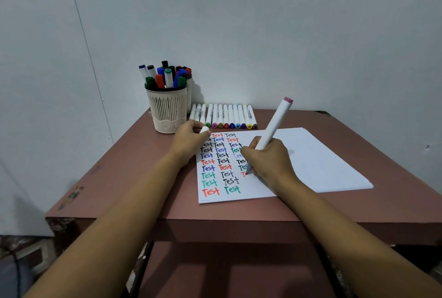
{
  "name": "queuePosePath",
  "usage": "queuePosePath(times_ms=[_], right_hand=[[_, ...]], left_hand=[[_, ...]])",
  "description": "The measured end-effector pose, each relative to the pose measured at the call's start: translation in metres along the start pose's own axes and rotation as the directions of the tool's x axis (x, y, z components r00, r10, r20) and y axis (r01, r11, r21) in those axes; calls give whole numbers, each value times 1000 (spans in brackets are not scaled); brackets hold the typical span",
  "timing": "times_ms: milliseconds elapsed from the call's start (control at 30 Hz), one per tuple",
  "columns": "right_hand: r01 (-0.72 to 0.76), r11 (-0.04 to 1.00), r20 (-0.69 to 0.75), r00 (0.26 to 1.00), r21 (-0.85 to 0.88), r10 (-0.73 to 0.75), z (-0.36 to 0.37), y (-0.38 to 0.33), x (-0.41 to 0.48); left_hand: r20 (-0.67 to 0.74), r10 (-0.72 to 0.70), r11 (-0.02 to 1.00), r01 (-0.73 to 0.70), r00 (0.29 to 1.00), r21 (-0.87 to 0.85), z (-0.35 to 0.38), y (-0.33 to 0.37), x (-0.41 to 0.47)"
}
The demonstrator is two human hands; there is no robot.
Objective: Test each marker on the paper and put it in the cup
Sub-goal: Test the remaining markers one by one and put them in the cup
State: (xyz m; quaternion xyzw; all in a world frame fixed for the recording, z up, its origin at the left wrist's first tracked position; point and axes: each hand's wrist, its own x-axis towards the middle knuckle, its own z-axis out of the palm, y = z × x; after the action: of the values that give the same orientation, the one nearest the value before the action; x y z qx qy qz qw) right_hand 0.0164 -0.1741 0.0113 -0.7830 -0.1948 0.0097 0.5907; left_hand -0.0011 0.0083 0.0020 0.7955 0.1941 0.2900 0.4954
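My right hand (267, 161) grips a white marker (275, 123) with a pink end cap, its tip pressed on the paper (311, 161) beside a red stroke in the third column. Rows of the word "Test" in red, blue, green and black fill the sheet's left part. My left hand (189, 141) rests on the paper's top left corner, closed around a white marker cap (204, 129). A beige slotted cup (167, 108) at the table's back left holds several capped markers. A row of white markers (224, 117) lies behind the paper.
The paper is the top of a thin stack on a reddish-brown table (134, 178) pushed against a pale wall. A second holder (189, 92) stands partly hidden behind the cup. The table's front edge drops off just below the paper.
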Motion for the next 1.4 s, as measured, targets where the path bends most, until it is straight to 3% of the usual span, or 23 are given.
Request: queuePosePath(times_ms=[267,733,933,1167,1400], right_hand=[[14,1000,-93,996,-3,-14,-2,0,0],[6,999,-53,999,-49,-8,-3,-1,-1],[-7,1000,-135,991,-11,5,-4,0,0],[-7,997,-103,995,-75,-1,-3,-3,-2],[-28,999,-115,993,-27,24,-4,-1,2]], left_hand=[[-2,7,1000,-7,1000,1,0,0,0],[3,-3,1000,3,1000,10,0,-2,1],[0,5,1000,-5,1000,29,0,0,0],[0,5,1000,-5,1000,26,0,-1,0],[3,3,999,-3,1000,35,0,-1,1]])
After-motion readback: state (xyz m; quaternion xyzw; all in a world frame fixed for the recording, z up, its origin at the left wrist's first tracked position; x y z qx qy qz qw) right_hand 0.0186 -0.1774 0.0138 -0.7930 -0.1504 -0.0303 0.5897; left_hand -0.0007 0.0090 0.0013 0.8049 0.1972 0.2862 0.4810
